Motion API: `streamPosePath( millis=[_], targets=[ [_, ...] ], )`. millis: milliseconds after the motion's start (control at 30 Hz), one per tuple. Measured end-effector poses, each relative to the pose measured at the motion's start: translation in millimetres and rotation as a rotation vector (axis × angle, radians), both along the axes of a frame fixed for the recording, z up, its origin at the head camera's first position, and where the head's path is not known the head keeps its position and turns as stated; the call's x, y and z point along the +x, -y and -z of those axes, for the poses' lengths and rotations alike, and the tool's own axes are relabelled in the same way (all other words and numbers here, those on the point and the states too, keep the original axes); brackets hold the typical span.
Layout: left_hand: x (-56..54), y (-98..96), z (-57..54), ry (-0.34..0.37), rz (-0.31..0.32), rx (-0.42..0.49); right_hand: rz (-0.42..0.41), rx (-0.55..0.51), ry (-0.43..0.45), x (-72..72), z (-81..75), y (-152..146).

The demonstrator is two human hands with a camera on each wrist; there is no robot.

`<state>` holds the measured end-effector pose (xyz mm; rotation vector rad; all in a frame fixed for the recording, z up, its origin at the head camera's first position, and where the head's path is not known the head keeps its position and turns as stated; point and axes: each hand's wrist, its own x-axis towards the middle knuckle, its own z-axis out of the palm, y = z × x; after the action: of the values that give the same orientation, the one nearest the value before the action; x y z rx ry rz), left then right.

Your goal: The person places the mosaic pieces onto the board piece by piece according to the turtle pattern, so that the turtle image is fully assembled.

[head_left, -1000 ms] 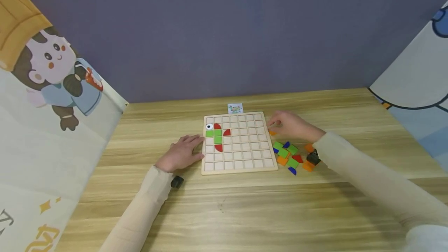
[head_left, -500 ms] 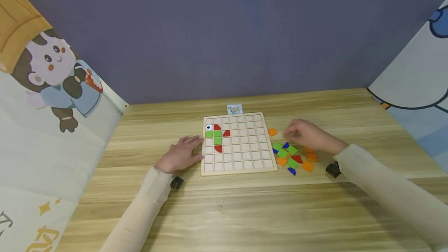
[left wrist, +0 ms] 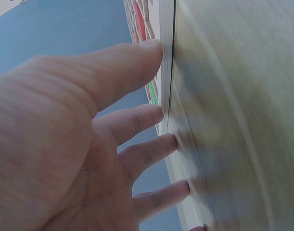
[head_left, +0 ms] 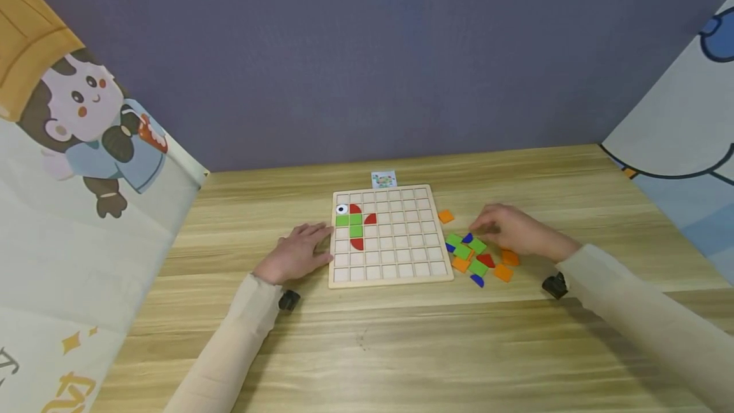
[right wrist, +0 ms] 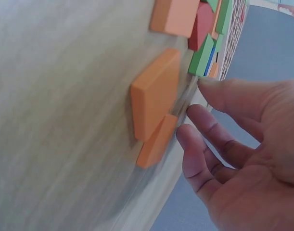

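Observation:
My left hand [head_left: 294,253] rests at the left edge of a wooden grid board [head_left: 390,283], fingers spread; its thumb and forefinger touch the rim in the left wrist view. On the board lie a white eye tile [head_left: 341,209], several green squares [head_left: 355,231] and several red quarter-round tiles [head_left: 357,244]. My right hand [head_left: 510,230] hovers over the back right of a loose pile of tiles. In the right wrist view its thumb is near a green tile [right wrist: 200,60], the fingers are bent and apart, and nothing shows between them.
The pile has green squares [head_left: 462,251], blue pieces [head_left: 478,280], a red piece [head_left: 486,260] and orange squares [head_left: 503,273]. One orange square [head_left: 445,216] lies by the board's right edge. A picture card [head_left: 383,179] lies behind the board, before a grey-blue wall [head_left: 401,69].
My right hand has drawn back from the lone orange square, moving right and nearer to me, to the loose pile. The orange square stays by the board. My left hand has stayed put.

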<state>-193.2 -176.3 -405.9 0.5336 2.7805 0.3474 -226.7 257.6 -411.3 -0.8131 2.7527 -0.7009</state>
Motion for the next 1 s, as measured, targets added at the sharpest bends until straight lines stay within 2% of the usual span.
streamPosePath(
  millis=[433, 1000],
  targets=[
    [0.5, 0.4, -0.1, -0.002, 0.003, 0.003, -0.026, 0.013, -0.010, 3.6, 1.6, 3.6],
    [0.9, 1.2, -0.1, -0.007, 0.008, 0.008, -0.003, 0.029, -0.003, 6.1, -0.6, 3.6]
  ],
)
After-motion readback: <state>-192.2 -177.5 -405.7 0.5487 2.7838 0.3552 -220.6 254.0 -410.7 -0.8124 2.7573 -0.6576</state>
